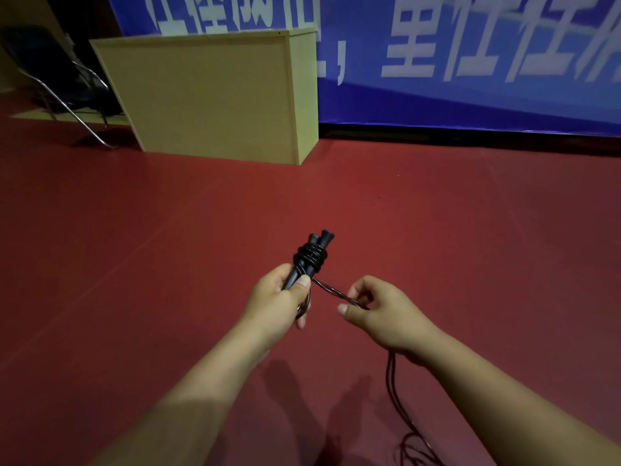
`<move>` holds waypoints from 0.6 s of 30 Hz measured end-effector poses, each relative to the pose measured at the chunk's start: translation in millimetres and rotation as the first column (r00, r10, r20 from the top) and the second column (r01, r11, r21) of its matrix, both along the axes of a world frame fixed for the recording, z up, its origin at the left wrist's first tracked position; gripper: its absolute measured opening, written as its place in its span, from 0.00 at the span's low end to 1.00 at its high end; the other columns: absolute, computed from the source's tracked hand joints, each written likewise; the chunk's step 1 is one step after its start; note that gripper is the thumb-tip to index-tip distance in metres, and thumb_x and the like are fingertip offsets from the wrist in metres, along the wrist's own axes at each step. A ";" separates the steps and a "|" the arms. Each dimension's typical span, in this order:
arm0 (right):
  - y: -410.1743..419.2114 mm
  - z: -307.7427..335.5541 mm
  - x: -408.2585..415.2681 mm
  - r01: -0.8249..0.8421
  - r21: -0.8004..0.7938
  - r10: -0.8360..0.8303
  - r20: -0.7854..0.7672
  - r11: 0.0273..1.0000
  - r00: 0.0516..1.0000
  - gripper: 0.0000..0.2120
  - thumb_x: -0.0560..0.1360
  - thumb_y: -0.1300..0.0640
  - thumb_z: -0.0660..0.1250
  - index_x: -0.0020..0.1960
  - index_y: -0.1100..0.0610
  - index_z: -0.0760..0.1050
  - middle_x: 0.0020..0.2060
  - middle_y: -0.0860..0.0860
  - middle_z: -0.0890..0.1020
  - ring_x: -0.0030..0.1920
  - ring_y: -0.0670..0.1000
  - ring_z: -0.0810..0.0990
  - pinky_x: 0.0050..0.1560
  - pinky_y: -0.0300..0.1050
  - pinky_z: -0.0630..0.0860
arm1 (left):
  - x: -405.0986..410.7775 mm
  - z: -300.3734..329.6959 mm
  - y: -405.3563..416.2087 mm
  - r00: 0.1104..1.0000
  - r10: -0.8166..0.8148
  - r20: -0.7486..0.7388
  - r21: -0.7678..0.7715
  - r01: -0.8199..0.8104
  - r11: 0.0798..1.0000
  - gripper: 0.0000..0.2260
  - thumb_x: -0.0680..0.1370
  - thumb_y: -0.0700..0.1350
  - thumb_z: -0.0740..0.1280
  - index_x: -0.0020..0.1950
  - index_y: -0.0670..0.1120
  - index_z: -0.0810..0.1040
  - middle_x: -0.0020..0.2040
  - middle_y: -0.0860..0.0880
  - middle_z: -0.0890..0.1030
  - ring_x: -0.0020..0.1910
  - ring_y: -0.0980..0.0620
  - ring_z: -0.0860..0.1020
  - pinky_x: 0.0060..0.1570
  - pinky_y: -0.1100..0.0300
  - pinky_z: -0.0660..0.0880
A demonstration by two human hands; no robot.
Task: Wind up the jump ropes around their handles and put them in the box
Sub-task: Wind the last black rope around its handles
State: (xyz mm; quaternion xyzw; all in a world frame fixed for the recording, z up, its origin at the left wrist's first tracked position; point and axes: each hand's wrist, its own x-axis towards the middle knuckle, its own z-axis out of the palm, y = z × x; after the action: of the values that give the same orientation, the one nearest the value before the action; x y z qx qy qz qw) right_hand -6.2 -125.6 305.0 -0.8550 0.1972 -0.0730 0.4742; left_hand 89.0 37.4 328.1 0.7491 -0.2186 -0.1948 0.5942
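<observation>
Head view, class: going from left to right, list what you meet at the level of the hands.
Left hand gripping the black handles → taut rope → right hand pinching it.

**Hidden and cut off**

Lower ends of handles (304, 264) were buried in left hand (280, 299). Rope (339, 294) vanished inside the curled right hand (383, 312), reappeared below the wrist, then ran off the bottom edge. Banner (470, 55) lettering was blurred and cropped at top and right. Chair (57, 72) sat dim, partly hidden behind the wooden cabinet (208, 95).
</observation>
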 end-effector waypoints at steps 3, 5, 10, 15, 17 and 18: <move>-3.0 4.0 -2.1 -0.023 -0.173 0.027 0.021 0.985 0.999 0.09 0.74 0.49 0.71 0.40 0.53 0.75 0.35 0.48 0.80 0.38 0.48 0.76 0.41 0.44 0.73 | 1.8 -0.8 0.5 1.000 0.020 0.015 0.032 -0.021 0.999 0.06 0.82 0.37 0.59 0.46 0.39 0.73 0.31 0.46 0.75 0.23 0.50 0.71 0.28 0.62 0.68; -3.9 6.8 -3.9 -0.048 -0.172 0.050 0.007 0.984 0.999 0.10 0.75 0.48 0.70 0.40 0.54 0.77 0.31 0.48 0.78 0.34 0.48 0.76 0.39 0.47 0.76 | 2.8 -2.2 0.7 0.998 0.026 0.050 0.075 -0.029 0.997 0.06 0.82 0.38 0.60 0.46 0.40 0.73 0.31 0.46 0.76 0.24 0.50 0.71 0.32 0.59 0.70; 0.3 13.5 -7.6 -0.115 -0.260 0.083 -0.131 0.959 0.988 0.16 0.79 0.46 0.63 0.44 0.58 0.79 0.30 0.51 0.76 0.32 0.49 0.73 0.33 0.44 0.68 | 9.2 -9.2 1.9 0.973 0.020 0.231 0.258 -0.081 0.963 0.07 0.81 0.43 0.63 0.43 0.49 0.73 0.32 0.50 0.79 0.27 0.51 0.76 0.32 0.58 0.72; 3.6 24.8 -10.8 -0.037 -0.269 -0.003 -0.147 0.962 0.989 0.16 0.79 0.45 0.63 0.37 0.54 0.74 0.32 0.48 0.77 0.35 0.50 0.74 0.31 0.39 0.65 | 17.4 -9.9 4.1 0.939 0.067 0.337 0.335 -0.186 0.924 0.07 0.80 0.46 0.64 0.42 0.50 0.72 0.39 0.46 0.82 0.37 0.44 0.81 0.40 0.49 0.76; 3.7 29.1 -13.1 -0.012 -0.261 -0.026 -0.141 0.965 0.990 0.16 0.79 0.44 0.63 0.36 0.53 0.72 0.32 0.48 0.76 0.35 0.49 0.73 0.30 0.38 0.65 | 22.8 -10.1 6.6 0.931 0.104 0.351 0.339 -0.230 0.912 0.07 0.80 0.46 0.64 0.42 0.50 0.72 0.39 0.46 0.82 0.37 0.43 0.81 0.40 0.48 0.76; 3.3 30.5 -14.4 -0.030 -0.263 -0.014 -0.161 0.964 0.987 0.17 0.78 0.44 0.63 0.37 0.53 0.74 0.33 0.49 0.78 0.35 0.49 0.74 0.30 0.39 0.65 | 25.8 -10.2 8.1 0.926 0.120 0.358 0.341 -0.249 0.906 0.07 0.80 0.46 0.64 0.42 0.50 0.73 0.39 0.46 0.81 0.37 0.43 0.80 0.41 0.48 0.76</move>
State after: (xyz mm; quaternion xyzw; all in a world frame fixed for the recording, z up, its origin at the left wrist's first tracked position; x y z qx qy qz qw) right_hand -20.6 -122.3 335.6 -0.9144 0.2199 -0.0274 0.3387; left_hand 114.8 45.5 318.0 0.8894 -0.1999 -0.0478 0.4083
